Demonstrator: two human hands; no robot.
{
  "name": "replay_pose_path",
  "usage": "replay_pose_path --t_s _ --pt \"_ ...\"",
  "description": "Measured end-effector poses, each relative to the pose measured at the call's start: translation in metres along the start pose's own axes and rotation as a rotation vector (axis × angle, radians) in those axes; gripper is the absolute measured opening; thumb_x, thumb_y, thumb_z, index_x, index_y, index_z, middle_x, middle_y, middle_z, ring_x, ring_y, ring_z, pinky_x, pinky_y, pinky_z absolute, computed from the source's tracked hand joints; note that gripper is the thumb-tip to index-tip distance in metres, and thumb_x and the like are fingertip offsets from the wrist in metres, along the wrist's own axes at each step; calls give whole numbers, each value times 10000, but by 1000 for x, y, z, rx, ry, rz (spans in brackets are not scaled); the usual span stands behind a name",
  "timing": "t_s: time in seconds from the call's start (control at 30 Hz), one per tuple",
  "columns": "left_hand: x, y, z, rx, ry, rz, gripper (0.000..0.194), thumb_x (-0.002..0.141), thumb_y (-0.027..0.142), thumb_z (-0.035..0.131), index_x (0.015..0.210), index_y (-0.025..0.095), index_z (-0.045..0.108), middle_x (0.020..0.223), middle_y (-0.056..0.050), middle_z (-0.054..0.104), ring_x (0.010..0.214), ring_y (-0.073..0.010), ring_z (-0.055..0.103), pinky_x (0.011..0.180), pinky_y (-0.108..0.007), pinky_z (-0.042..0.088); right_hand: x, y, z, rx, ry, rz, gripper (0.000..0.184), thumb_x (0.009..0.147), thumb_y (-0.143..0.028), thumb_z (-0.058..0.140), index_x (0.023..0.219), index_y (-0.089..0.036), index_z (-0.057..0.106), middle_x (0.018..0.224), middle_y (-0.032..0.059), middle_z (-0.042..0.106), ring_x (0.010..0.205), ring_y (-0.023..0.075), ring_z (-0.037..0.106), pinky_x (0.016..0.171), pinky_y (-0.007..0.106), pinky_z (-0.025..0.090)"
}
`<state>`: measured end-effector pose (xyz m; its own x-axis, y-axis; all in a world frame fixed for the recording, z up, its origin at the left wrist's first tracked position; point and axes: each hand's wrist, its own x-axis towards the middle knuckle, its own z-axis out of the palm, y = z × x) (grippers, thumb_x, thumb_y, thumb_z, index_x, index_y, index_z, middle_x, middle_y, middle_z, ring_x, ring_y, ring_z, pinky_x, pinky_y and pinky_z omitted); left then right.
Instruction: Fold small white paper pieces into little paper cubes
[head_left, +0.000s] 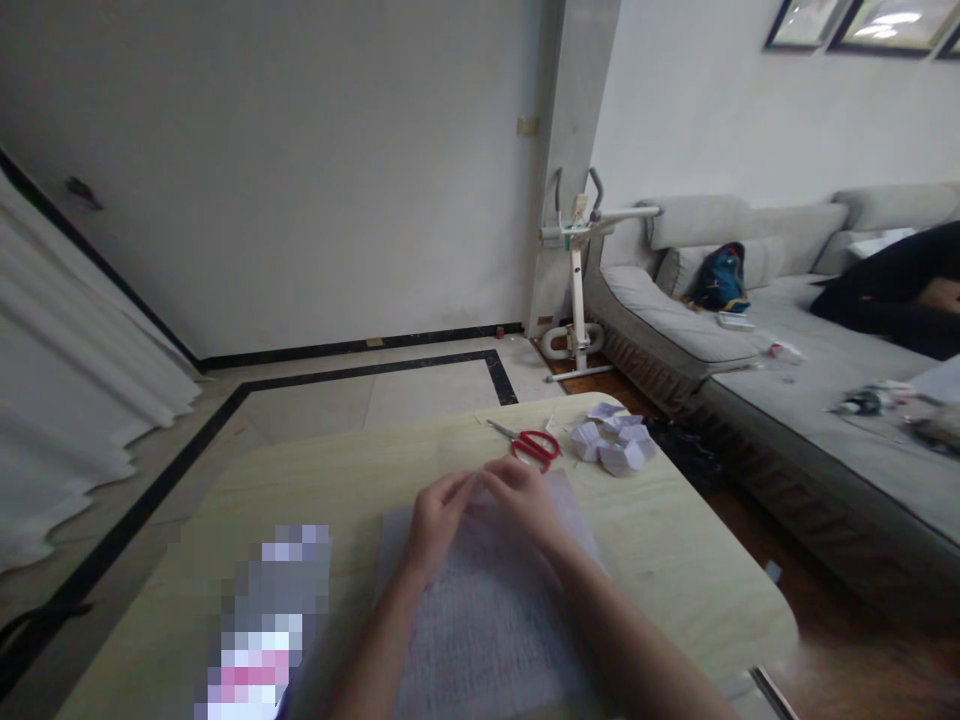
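Note:
A large sheet of paper (495,640) covered in faint writing lies on the pale wooden table, under my forearms. Above its far edge, my left hand (439,515) and my right hand (523,497) meet fingertip to fingertip. Both are closed in a pinch; a small pale bit seems to show between them, too blurred to name. Just beyond my right hand rest scissors (534,443) with red handles, blades pointing left. To their right is a loose heap of creased white paper pieces (613,440).
The table (697,560) has rounded corners. A pixelated patch (259,630) hides something at its left. Beyond the right edge are a black plastic bag (682,450) and a grey sofa (795,410), where a person in dark clothes sits. White exercise equipment (577,290) stands near the wall.

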<state>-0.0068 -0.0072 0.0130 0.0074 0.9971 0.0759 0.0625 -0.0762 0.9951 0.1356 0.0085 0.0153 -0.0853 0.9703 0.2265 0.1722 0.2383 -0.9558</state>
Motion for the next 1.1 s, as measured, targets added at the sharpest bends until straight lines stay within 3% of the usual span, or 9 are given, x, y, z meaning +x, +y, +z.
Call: replay_pose_path --t_s 0.23,0.4,0.73,1.1 --pt "1 -4 1 -18 45 -14 334 745 395 630 945 138 707 930 -79 715 778 -200 668 668 -280 542 2 -2 -1 -31 17 -13 136 791 -241 578 739 -148 663 715 41 653 675 150 583 642 253 447" --pt "1 0 2 -62 113 -60 321 721 379 658 896 113 694 790 -66 713 654 -169 663 619 -254 527 3 1 -2 -8 36 -29 148 795 -273 578 736 -158 651 718 36 648 681 153 581 650 258 452" --pt "0 -1 0 23 92 -2 329 750 409 617 885 121 700 731 -55 699 612 -156 635 559 -228 486 3 2 -2 40 21 -1 166 794 -300 580 783 -161 669 755 39 667 712 160 599 657 260 461" --pt "-1 5 3 -66 100 -59 329 724 409 639 857 115 703 783 -68 708 620 -166 651 594 -250 510 4 3 -3 73 34 22 154 788 -300 575 769 -173 660 740 26 657 693 151 592 628 249 459"
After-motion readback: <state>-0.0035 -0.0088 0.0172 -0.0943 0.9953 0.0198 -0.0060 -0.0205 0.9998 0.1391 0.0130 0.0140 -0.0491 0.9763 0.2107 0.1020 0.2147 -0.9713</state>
